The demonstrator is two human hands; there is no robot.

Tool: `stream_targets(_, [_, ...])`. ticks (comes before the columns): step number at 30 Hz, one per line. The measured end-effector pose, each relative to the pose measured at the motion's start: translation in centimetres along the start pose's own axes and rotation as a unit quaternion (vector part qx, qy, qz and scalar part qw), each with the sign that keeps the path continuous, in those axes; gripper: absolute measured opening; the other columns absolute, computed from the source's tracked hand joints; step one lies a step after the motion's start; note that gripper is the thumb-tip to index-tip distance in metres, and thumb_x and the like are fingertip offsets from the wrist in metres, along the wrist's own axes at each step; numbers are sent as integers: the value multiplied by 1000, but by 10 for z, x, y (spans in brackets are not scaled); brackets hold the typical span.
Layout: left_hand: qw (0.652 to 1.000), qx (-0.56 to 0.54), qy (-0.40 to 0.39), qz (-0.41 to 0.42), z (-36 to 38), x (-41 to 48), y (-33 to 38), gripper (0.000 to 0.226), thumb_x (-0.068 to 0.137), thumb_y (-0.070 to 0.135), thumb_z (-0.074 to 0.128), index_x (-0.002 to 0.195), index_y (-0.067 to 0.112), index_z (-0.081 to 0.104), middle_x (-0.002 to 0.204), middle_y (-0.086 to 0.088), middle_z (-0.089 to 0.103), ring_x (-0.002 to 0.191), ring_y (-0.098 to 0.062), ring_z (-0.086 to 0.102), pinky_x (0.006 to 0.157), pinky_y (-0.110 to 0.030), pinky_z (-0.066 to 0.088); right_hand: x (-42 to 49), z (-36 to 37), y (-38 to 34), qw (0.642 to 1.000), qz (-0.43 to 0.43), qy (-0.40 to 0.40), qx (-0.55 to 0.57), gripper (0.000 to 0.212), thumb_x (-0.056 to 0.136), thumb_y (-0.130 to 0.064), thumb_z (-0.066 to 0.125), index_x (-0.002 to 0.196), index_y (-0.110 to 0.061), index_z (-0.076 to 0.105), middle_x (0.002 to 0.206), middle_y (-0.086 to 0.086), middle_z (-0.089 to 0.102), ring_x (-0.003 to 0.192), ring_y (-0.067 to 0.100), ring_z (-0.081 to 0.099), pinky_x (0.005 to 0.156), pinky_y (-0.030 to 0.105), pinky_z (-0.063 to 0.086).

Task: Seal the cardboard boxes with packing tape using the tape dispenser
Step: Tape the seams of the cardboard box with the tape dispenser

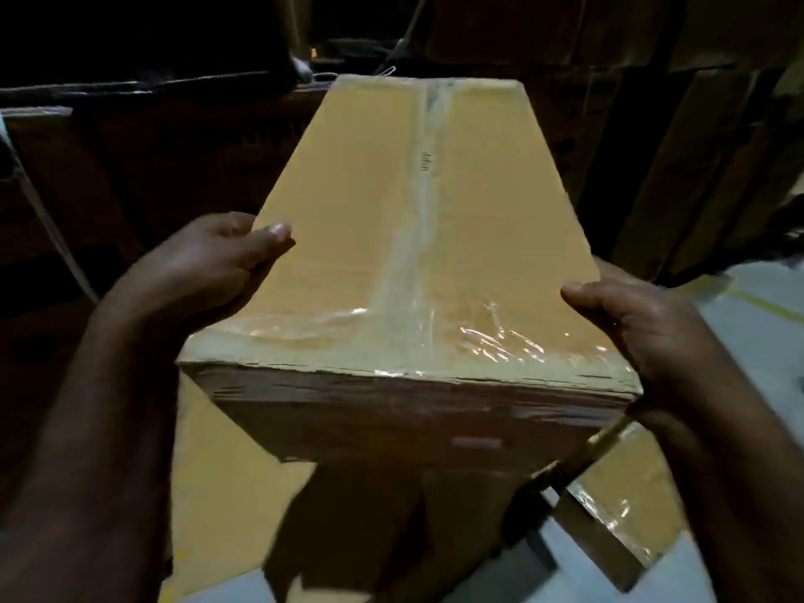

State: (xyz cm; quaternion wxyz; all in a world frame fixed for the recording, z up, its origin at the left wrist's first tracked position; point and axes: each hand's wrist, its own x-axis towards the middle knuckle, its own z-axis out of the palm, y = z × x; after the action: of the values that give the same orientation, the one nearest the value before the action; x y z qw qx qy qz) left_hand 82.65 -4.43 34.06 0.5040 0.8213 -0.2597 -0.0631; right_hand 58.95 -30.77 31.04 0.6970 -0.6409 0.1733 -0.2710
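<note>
I hold a closed cardboard box [348, 211] up in front of me, its long top face running away from me. Clear packing tape [417, 237] runs down its middle seam and wraps wrinkled across the near edge. My left hand [209, 267] grips the box's left side, thumb lying on top. My right hand [644, 337] grips the right side near the front corner, thumb on top as well. No tape dispenser is in view.
Below the held box lie other cardboard boxes [226, 493], one at lower right with shiny tape on it [626, 498]. Grey floor [765, 324] shows at right. Dark stacked cartons [678, 145] stand behind and to the right.
</note>
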Motion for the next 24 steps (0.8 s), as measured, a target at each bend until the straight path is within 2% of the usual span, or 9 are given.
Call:
stream_targets(3, [999,1,-34,24,32,7,32,45,80,64,61,92,22,71,102,-8,71,91,-21,63,85,-37,46,-17,-34,-20,997,-41,49,-52,21,95,-7,56,105,-15,72,100,2,77,96,16,73,86,27,56])
stream_targets(6, [996,-9,-72,52,72,17,62,51,74,71,64,88,22,72,107,-11,72,102,-23,66,101,-40,48,-33,-73,-34,990,-67,93,-80,17,95,-10,59,95,-20,73,85,-2,78,76,11,72,66,20,55])
stream_targets(8, [993,-14,-96,74,106,26,79,35,84,55,62,94,23,69,105,-8,70,97,-19,66,90,-27,51,-41,-103,-40,987,-71,124,-72,16,94,-10,60,94,-19,73,81,1,77,71,13,72,62,21,56])
stream_targets(11, [988,-11,-115,105,164,33,109,30,98,39,59,103,10,66,90,-10,63,66,-1,63,55,-7,43,-49,-151,-45,977,-82,172,-96,19,94,-7,57,98,-20,70,75,-7,76,68,5,71,60,14,53])
stream_targets(13, [983,-4,-135,126,206,39,129,43,93,56,63,98,14,71,91,-7,70,72,-4,68,65,-16,47,-60,-184,-44,969,-87,207,-107,19,96,-8,57,103,-19,70,81,-8,77,73,4,72,64,14,54])
stream_targets(15, [978,-6,-168,127,245,43,145,68,67,86,66,92,23,75,96,-5,76,87,-16,72,84,-30,54,-72,-215,-40,960,-78,252,-89,17,94,-13,60,107,-15,72,90,-1,78,80,14,74,69,23,58])
stream_targets(17, [974,-5,-190,120,287,46,160,83,56,93,66,102,26,76,105,-4,76,102,-24,71,99,-47,54,-83,-249,-36,953,-65,286,-76,20,90,-19,65,108,-13,72,93,3,78,82,20,74,71,28,58])
stream_targets(20, [964,35,-224,136,352,47,180,69,80,76,65,111,14,73,102,-7,73,90,-20,66,78,-36,52,-101,-292,-33,945,-34,315,-79,21,85,-29,72,98,-14,68,76,-5,75,68,9,72,62,22,55])
stream_targets(24, [949,66,-267,153,439,37,199,61,85,70,65,107,13,72,97,-5,70,83,-19,63,68,-33,49,-126,-340,-20,922,-12,382,-65,17,97,-10,56,104,-18,69,76,-12,75,67,3,71,57,15,52])
